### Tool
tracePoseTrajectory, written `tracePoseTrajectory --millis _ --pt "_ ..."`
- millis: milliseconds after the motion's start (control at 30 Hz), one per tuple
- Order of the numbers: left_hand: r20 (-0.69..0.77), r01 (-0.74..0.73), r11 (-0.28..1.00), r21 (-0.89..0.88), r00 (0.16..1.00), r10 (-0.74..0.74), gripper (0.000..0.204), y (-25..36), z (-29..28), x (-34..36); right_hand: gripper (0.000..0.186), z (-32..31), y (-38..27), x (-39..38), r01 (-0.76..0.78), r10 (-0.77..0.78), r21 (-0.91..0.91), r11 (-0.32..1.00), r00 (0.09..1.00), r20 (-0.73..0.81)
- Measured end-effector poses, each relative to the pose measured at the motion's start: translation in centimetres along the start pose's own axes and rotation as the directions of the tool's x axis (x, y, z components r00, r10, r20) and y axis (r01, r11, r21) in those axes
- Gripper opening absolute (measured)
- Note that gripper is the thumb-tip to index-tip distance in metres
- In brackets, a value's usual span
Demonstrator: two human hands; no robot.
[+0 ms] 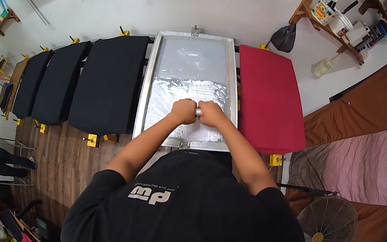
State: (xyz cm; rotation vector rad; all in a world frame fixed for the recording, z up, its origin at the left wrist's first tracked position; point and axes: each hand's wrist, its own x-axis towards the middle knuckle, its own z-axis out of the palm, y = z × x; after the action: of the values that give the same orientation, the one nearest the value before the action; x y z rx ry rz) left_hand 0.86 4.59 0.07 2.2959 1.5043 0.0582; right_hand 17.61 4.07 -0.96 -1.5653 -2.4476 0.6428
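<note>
- Silver metal frame [145,83] with a pale mesh screen lies flat on the long worktop, its near edge just ahead of the person's chest and its far edge toward the white wall.
- Left hand [183,111] is curled into a fist around the left part of a short metal handle [199,112], over the near half of the screen.
- Right hand [212,114] is closed the same way on the right part of that handle; the two fists sit side by side, almost touching, with only a sliver of handle showing between them.
- What the handle carries beneath the fists is hidden.
- Red cloth pad [269,100] lies just beside the frame's right edge, running nearly to the right end of the worktop.
- Black cloth pad [109,81] lies just beside the frame's left edge, and more black pads [59,82] follow in a row toward the left end.
- Far half of the screen is bare, leaving room ahead of the fists up to the far frame edge.
- Round fan [326,232] stands on the floor to the person's right, well apart from the worktop.
</note>
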Motion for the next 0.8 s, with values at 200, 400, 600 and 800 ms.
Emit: tracePoseTrajectory --millis 200,400,600,800 --pt "0.186 -0.013 0.999 0.037 0.983 0.006 0.025 -0.1 1.2 -1.9 0.025 1.2 -0.9 -1.7 0.009 0.007 -0.080 0.997 0.982 0.189" --pt "0.251 -0.070 0.998 0.004 0.966 0.067 0.028 1.0 1.9 -5.9 0.033 1.9 -3.0 -5.6 0.010 -0.004 -0.022 1.000 0.969 0.247" --pt "0.329 -0.048 0.999 0.012 0.943 0.041 0.038 0.1 0.6 -3.3 0.034 0.4 -1.7 -3.6 0.026 -0.044 0.070 0.997 0.964 0.262" --pt "-0.160 -0.121 0.993 0.005 0.980 0.120 0.021 -0.6 2.5 -1.6 0.026 1.2 -1.0 -2.5 0.004 -0.001 0.051 0.999 0.999 -0.054"
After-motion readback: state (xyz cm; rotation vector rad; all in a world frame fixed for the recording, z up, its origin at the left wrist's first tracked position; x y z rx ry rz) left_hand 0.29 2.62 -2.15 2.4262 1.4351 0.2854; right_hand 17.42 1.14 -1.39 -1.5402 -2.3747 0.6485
